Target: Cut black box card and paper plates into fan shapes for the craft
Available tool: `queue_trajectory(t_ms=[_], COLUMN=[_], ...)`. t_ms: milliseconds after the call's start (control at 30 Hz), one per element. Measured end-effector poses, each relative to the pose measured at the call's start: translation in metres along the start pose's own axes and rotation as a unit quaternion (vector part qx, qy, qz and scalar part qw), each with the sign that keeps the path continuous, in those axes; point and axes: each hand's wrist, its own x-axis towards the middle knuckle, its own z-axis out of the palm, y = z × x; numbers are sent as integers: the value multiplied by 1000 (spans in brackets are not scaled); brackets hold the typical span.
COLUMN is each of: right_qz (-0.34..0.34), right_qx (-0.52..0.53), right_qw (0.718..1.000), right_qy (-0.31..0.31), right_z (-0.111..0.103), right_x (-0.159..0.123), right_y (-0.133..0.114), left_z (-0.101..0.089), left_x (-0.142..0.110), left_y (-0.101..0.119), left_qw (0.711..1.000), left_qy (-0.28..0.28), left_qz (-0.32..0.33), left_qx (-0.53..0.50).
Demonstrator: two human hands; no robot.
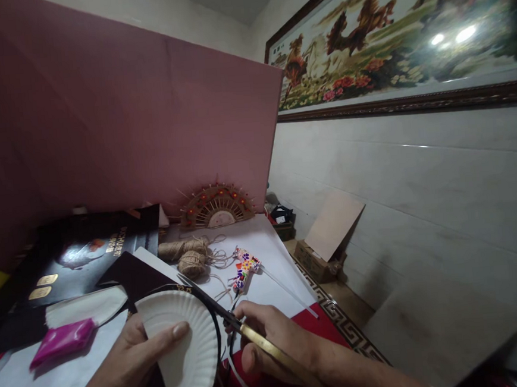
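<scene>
holding the white paper plate (190, 354) in the left hand (131, 348), up over the near edge of the worktop (266, 240), with thumb laid on its ridged face and fingers mostly hidden underneath

gripping the gold-handled scissors (252, 334) in the right hand (279, 340), with fingers curled narrowly about the handles and blades pointing away to the left, just beside the upper right of the plate's rim; cannot tell whether touching the rim, nor how far parted

looking, as a judgement, like the trimming step, working round the curved rim; hard to say whether cutting the plate, the dark sheet (145, 276) behind it, or both

calling next, most likely, for a steady left thumb, small turns of the plate, and blades guided close along the curve, clear of the left fingertips

having round about the fan-shaped ornament (221, 218) at the far edge of the worktop, the twine balls (191, 263) between it and the plate, the floral figure (245, 267) with its white stick (288, 291) toward the right edge, the black box (82, 256) toward the far left corner, and the magenta packet (63, 343) on the left, near the left hand
</scene>
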Motion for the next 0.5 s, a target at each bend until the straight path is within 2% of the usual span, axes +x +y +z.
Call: queue_trajectory(t_ms=[167, 400, 500], right_qz=[-36, -33, -17], right_qx=[-17, -42, -33], right_qw=[999, 999, 999], right_qy=[-10, -7, -5], right_z=[0, 1, 1], right_x=[1, 0, -1], right_y=[0, 2, 4], left_z=[-3, -4, -7], left_x=[-1, -3, -3], left_y=[-2, 4, 3], left_qw=[999, 999, 997], left_qy=[-26, -43, -72], left_qz=[-9, -9, -12], left_qx=[24, 12, 26])
